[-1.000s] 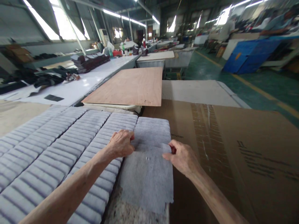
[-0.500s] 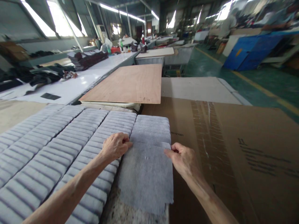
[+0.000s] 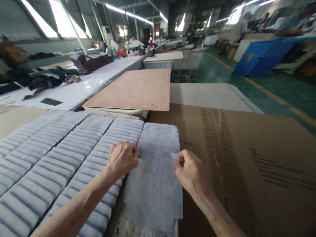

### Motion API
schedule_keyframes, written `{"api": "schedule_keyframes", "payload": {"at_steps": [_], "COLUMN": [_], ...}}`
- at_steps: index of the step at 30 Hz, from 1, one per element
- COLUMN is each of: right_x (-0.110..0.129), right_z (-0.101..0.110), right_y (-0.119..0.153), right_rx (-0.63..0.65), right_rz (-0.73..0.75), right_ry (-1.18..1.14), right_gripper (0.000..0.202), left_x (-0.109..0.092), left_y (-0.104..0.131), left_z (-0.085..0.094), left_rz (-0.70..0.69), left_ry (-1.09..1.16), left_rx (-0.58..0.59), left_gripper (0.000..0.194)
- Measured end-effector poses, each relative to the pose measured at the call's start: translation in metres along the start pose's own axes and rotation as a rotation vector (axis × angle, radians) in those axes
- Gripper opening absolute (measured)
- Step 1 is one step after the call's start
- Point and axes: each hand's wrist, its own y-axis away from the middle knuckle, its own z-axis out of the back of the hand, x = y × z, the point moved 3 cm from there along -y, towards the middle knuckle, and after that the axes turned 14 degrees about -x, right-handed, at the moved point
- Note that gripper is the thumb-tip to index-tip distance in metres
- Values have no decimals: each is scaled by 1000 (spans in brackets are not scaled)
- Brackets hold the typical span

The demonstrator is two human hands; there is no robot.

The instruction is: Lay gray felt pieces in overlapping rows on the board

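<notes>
A thin, light grey fabric sheet (image 3: 153,191) lies flat along a narrow board, its far edge over the near end of a row of overlapping grey pieces (image 3: 160,135). At the sheet's far left corner is my left hand (image 3: 123,156), fingers curled and pinching that edge. My right hand (image 3: 191,168) pinches the far right corner between thumb and forefinger. Left of the sheet, several long rows of the same overlapping grey padded pieces (image 3: 61,158) run away from me, under my left forearm.
Flattened brown cardboard (image 3: 237,158) covers the surface on the right. Beyond the rows lies a plywood board (image 3: 133,89). A long white table (image 3: 96,77) at the left carries dark stacked material (image 3: 91,62). A blue box (image 3: 263,57) and people stand at the far right.
Both hands stay at the sheet's far corners. My right hand has shifted slightly, its fingers now closer over the corner. The view has tilted a little.
</notes>
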Motion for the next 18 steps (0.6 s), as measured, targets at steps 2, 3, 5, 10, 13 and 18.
{"api": "schedule_keyframes", "payload": {"at_steps": [2,3,5,10,13,18], "right_x": [3,3,3,-1,-2,-9], "right_z": [2,3,3,-1,-2,-4], "right_y": [-1,-3,-10,-31,-33,-16], "right_rx": [-92,-109,-66,130,160,145], "right_rz": [168,244,334,279,217,23], "right_ry": [-3,-19,-53,-60,-64,-55], "right_gripper": [27,36,45,37,27,13], "left_x": [-3,-4,-5,-5,-2,6], "left_y": [-1,-2,-7,-24,-31,-25], "left_z": [3,4,4,-1,-3,-3], "left_rz": [-62,-111,-220,-306,-258,-104], "left_ry": [-5,4,36,81,71,39], "left_rx": [-55,-70,-57,69,106,115], "left_gripper": [17,27,40,40,34,8]}}
